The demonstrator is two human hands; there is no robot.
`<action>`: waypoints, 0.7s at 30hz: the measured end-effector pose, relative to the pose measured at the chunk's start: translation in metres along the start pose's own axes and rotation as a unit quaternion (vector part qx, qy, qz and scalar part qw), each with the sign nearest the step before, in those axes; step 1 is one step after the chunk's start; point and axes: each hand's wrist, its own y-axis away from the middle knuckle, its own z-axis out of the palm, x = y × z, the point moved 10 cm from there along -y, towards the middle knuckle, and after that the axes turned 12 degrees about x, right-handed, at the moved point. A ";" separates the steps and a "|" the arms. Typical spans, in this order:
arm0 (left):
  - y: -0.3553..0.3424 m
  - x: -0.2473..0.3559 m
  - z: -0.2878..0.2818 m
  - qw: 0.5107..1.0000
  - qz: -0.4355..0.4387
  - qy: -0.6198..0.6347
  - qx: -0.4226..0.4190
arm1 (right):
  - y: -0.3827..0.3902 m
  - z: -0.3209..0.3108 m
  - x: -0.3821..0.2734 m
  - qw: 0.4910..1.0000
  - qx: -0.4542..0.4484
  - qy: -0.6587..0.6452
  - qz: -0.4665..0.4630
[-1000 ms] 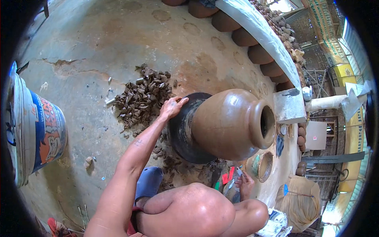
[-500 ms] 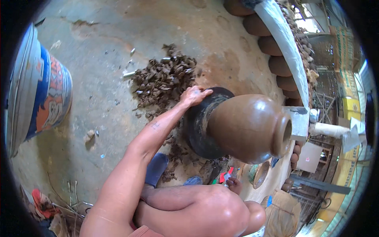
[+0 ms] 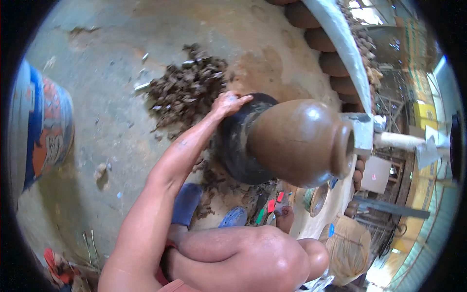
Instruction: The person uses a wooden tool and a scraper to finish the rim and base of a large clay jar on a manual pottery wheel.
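Note:
My left hand (image 3: 232, 103) reaches in along my bent leg and grips the rim of a dark round potter's wheel (image 3: 232, 141), fingers curled over its edge. On the wheel stands a big brown clay pot (image 3: 292, 138), smooth and shiny, with a rounded belly and a thick-lipped mouth pointing right in the view. The pot's base meets the wheel at a pale, clay-smeared ring. Beside my left hand lies a heap of dark clay scraps (image 3: 187, 85). My right hand does not show.
A blue and white bucket (image 3: 51, 126) stands at the left. Blue slippers (image 3: 187, 199), small red (image 3: 271, 206) and green pieces and a round dish (image 3: 318, 199) lie below the pot. Several brown pots (image 3: 335, 63) line a pale ledge at upper right. A wrapped bundle (image 3: 348, 250) sits at lower right.
The whole view has shifted, so the pot, wheel and scraps sit higher and further left. My left hand keeps its grip on the wheel's rim. More of the red and green pieces shows.

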 end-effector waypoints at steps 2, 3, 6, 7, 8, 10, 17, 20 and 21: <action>-0.001 0.017 0.015 1.000 0.017 0.025 -0.009 | -0.015 -0.028 0.011 0.997 0.049 0.061 -0.026; 0.000 0.011 0.017 0.999 -0.011 0.037 -0.021 | -0.022 -0.036 0.014 0.998 0.062 -0.018 -0.018; -0.011 -0.012 -0.013 0.999 0.039 -0.016 0.034 | -0.031 -0.046 -0.044 0.993 0.095 -0.061 -0.025; -0.012 -0.006 -0.013 0.997 0.058 -0.025 0.033 | -0.040 -0.072 -0.066 0.990 0.135 -0.023 -0.036; -0.008 0.004 -0.008 0.997 0.060 -0.022 0.030 | -0.053 -0.108 -0.083 0.983 0.178 0.020 -0.048; -0.006 0.018 -0.002 0.997 0.062 -0.020 0.029 | -0.070 -0.175 -0.156 0.961 0.229 0.056 -0.142; -0.021 0.026 0.006 0.997 0.066 -0.045 0.013 | -0.071 -0.239 -0.401 0.846 0.206 0.119 -0.477; -0.025 0.008 0.015 0.998 0.049 -0.033 -0.002 | -0.058 -0.192 -0.464 0.749 0.115 0.206 -0.620; -0.027 0.015 0.019 0.998 0.057 -0.035 0.001 | -0.055 -0.184 -0.472 0.718 0.089 0.228 -0.651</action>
